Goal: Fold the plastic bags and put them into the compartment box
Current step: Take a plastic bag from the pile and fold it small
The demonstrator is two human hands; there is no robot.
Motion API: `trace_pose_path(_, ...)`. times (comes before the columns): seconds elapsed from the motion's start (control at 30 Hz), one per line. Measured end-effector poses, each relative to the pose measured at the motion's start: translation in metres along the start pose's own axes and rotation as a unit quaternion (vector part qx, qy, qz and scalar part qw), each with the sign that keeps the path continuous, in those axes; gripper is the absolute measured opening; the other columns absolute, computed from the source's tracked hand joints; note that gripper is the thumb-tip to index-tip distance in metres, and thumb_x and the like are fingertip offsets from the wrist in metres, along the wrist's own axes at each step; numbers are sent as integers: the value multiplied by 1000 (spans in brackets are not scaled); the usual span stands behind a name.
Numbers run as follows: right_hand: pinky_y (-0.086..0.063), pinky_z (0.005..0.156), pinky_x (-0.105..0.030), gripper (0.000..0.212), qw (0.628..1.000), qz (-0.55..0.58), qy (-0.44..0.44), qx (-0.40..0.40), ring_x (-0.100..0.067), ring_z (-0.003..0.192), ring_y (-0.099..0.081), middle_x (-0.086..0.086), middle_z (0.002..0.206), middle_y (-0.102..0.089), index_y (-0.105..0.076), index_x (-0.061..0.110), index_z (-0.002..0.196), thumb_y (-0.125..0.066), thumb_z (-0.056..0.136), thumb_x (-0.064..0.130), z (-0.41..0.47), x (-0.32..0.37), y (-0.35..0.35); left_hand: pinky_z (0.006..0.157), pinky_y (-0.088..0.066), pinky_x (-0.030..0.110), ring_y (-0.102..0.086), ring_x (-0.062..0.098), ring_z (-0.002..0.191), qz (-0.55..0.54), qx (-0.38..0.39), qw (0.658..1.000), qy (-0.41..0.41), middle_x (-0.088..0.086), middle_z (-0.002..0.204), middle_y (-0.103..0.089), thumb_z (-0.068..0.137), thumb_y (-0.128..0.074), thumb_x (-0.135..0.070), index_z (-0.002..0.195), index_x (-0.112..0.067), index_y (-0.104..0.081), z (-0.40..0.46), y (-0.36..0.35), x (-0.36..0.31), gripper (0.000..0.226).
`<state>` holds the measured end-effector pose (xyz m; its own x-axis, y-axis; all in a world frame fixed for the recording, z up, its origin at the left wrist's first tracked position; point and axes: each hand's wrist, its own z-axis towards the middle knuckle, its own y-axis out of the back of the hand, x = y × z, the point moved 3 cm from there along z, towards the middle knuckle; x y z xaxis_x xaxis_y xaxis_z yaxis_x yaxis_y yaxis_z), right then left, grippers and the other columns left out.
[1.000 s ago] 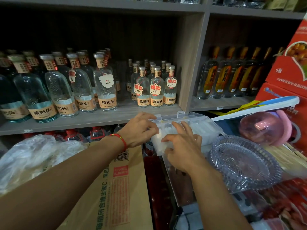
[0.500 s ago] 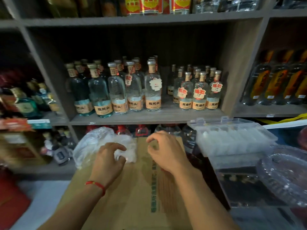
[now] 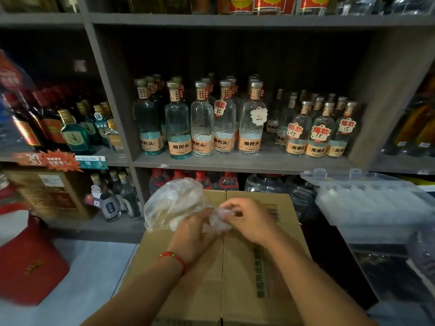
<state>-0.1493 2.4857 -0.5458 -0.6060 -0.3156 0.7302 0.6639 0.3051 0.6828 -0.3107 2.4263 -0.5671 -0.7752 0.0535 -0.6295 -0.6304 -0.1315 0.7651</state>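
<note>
A heap of clear plastic bags [image 3: 173,203] lies on the far left part of a cardboard carton [image 3: 249,278]. My left hand [image 3: 191,236] and my right hand [image 3: 249,220] meet just in front of the heap. Together they pinch one crumpled clear bag [image 3: 217,220] over the carton's middle seam. The clear compartment box [image 3: 374,203] stands open at the right, its lid up behind it, with folded white bags in its cells.
Shelves of glass bottles [image 3: 202,121] fill the wall ahead. A red box [image 3: 28,262] sits low at the left. A brown gift box [image 3: 47,194] stands on the lower left shelf. Clear plastic packs [image 3: 421,252] lie at the right edge.
Both hands left the compartment box and swung left to the carton. The left hand reached the heap of bags. A single bag is now held between both hands.
</note>
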Motion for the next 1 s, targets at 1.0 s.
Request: trace_pose_path(1.0,-55,87,-26,28,969,55,0,-240,3,93,-62,14,104,-67,-70,30,104,-65,95,55,-97,-4,103,75,-60,32,-69,9,73,-252,-90,962,-44,-9,76,-73,89,-80,-27,88,-33,-76,-16,-13,-119,7)
